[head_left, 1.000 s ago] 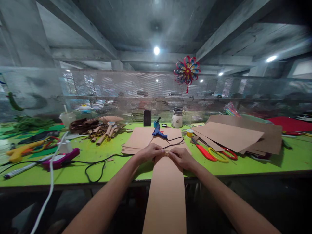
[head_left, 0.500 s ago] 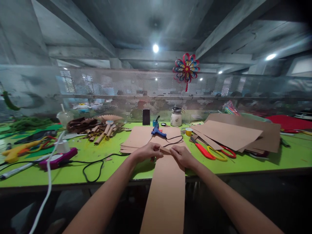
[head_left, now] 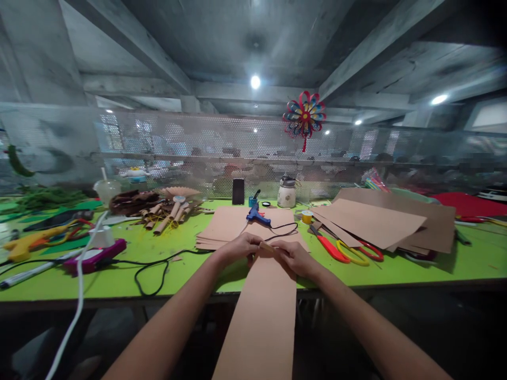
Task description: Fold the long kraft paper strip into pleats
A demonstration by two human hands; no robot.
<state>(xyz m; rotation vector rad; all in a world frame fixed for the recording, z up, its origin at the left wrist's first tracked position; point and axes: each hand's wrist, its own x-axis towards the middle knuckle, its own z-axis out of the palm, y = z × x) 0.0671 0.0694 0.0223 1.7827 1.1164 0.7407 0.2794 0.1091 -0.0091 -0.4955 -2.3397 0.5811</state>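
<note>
Left hand (head_left: 242, 249): thumb and fingers pinched on the left side of the far end of a long, flat, tan paper strip (head_left: 261, 316). Right hand (head_left: 299, 258): pinched on the right side of the same end, fingertips near those of my left. A narrow turned-up lip of the strip shows between my hands; my fingers hide the rest of that edge.

Strip position: far end over the near part of the bright green tabletop (head_left: 186, 279), body running towards me past the table's edge and out of view at the bottom.

Just beyond my hands: a stack of tan paper sheets (head_left: 224, 224), with a blue glue gun (head_left: 255, 215) above it, its nozzle end not clear at this size. Right of the stack: a small yellow spool (head_left: 306, 217), and scissors with a long red handle (head_left: 335, 249) near a broad pile of loose brown sheets (head_left: 376, 219). To the left: a purple power strip (head_left: 97, 257) with a white plug in it, and a bundle of brown paper rolls (head_left: 170, 219).
</note>
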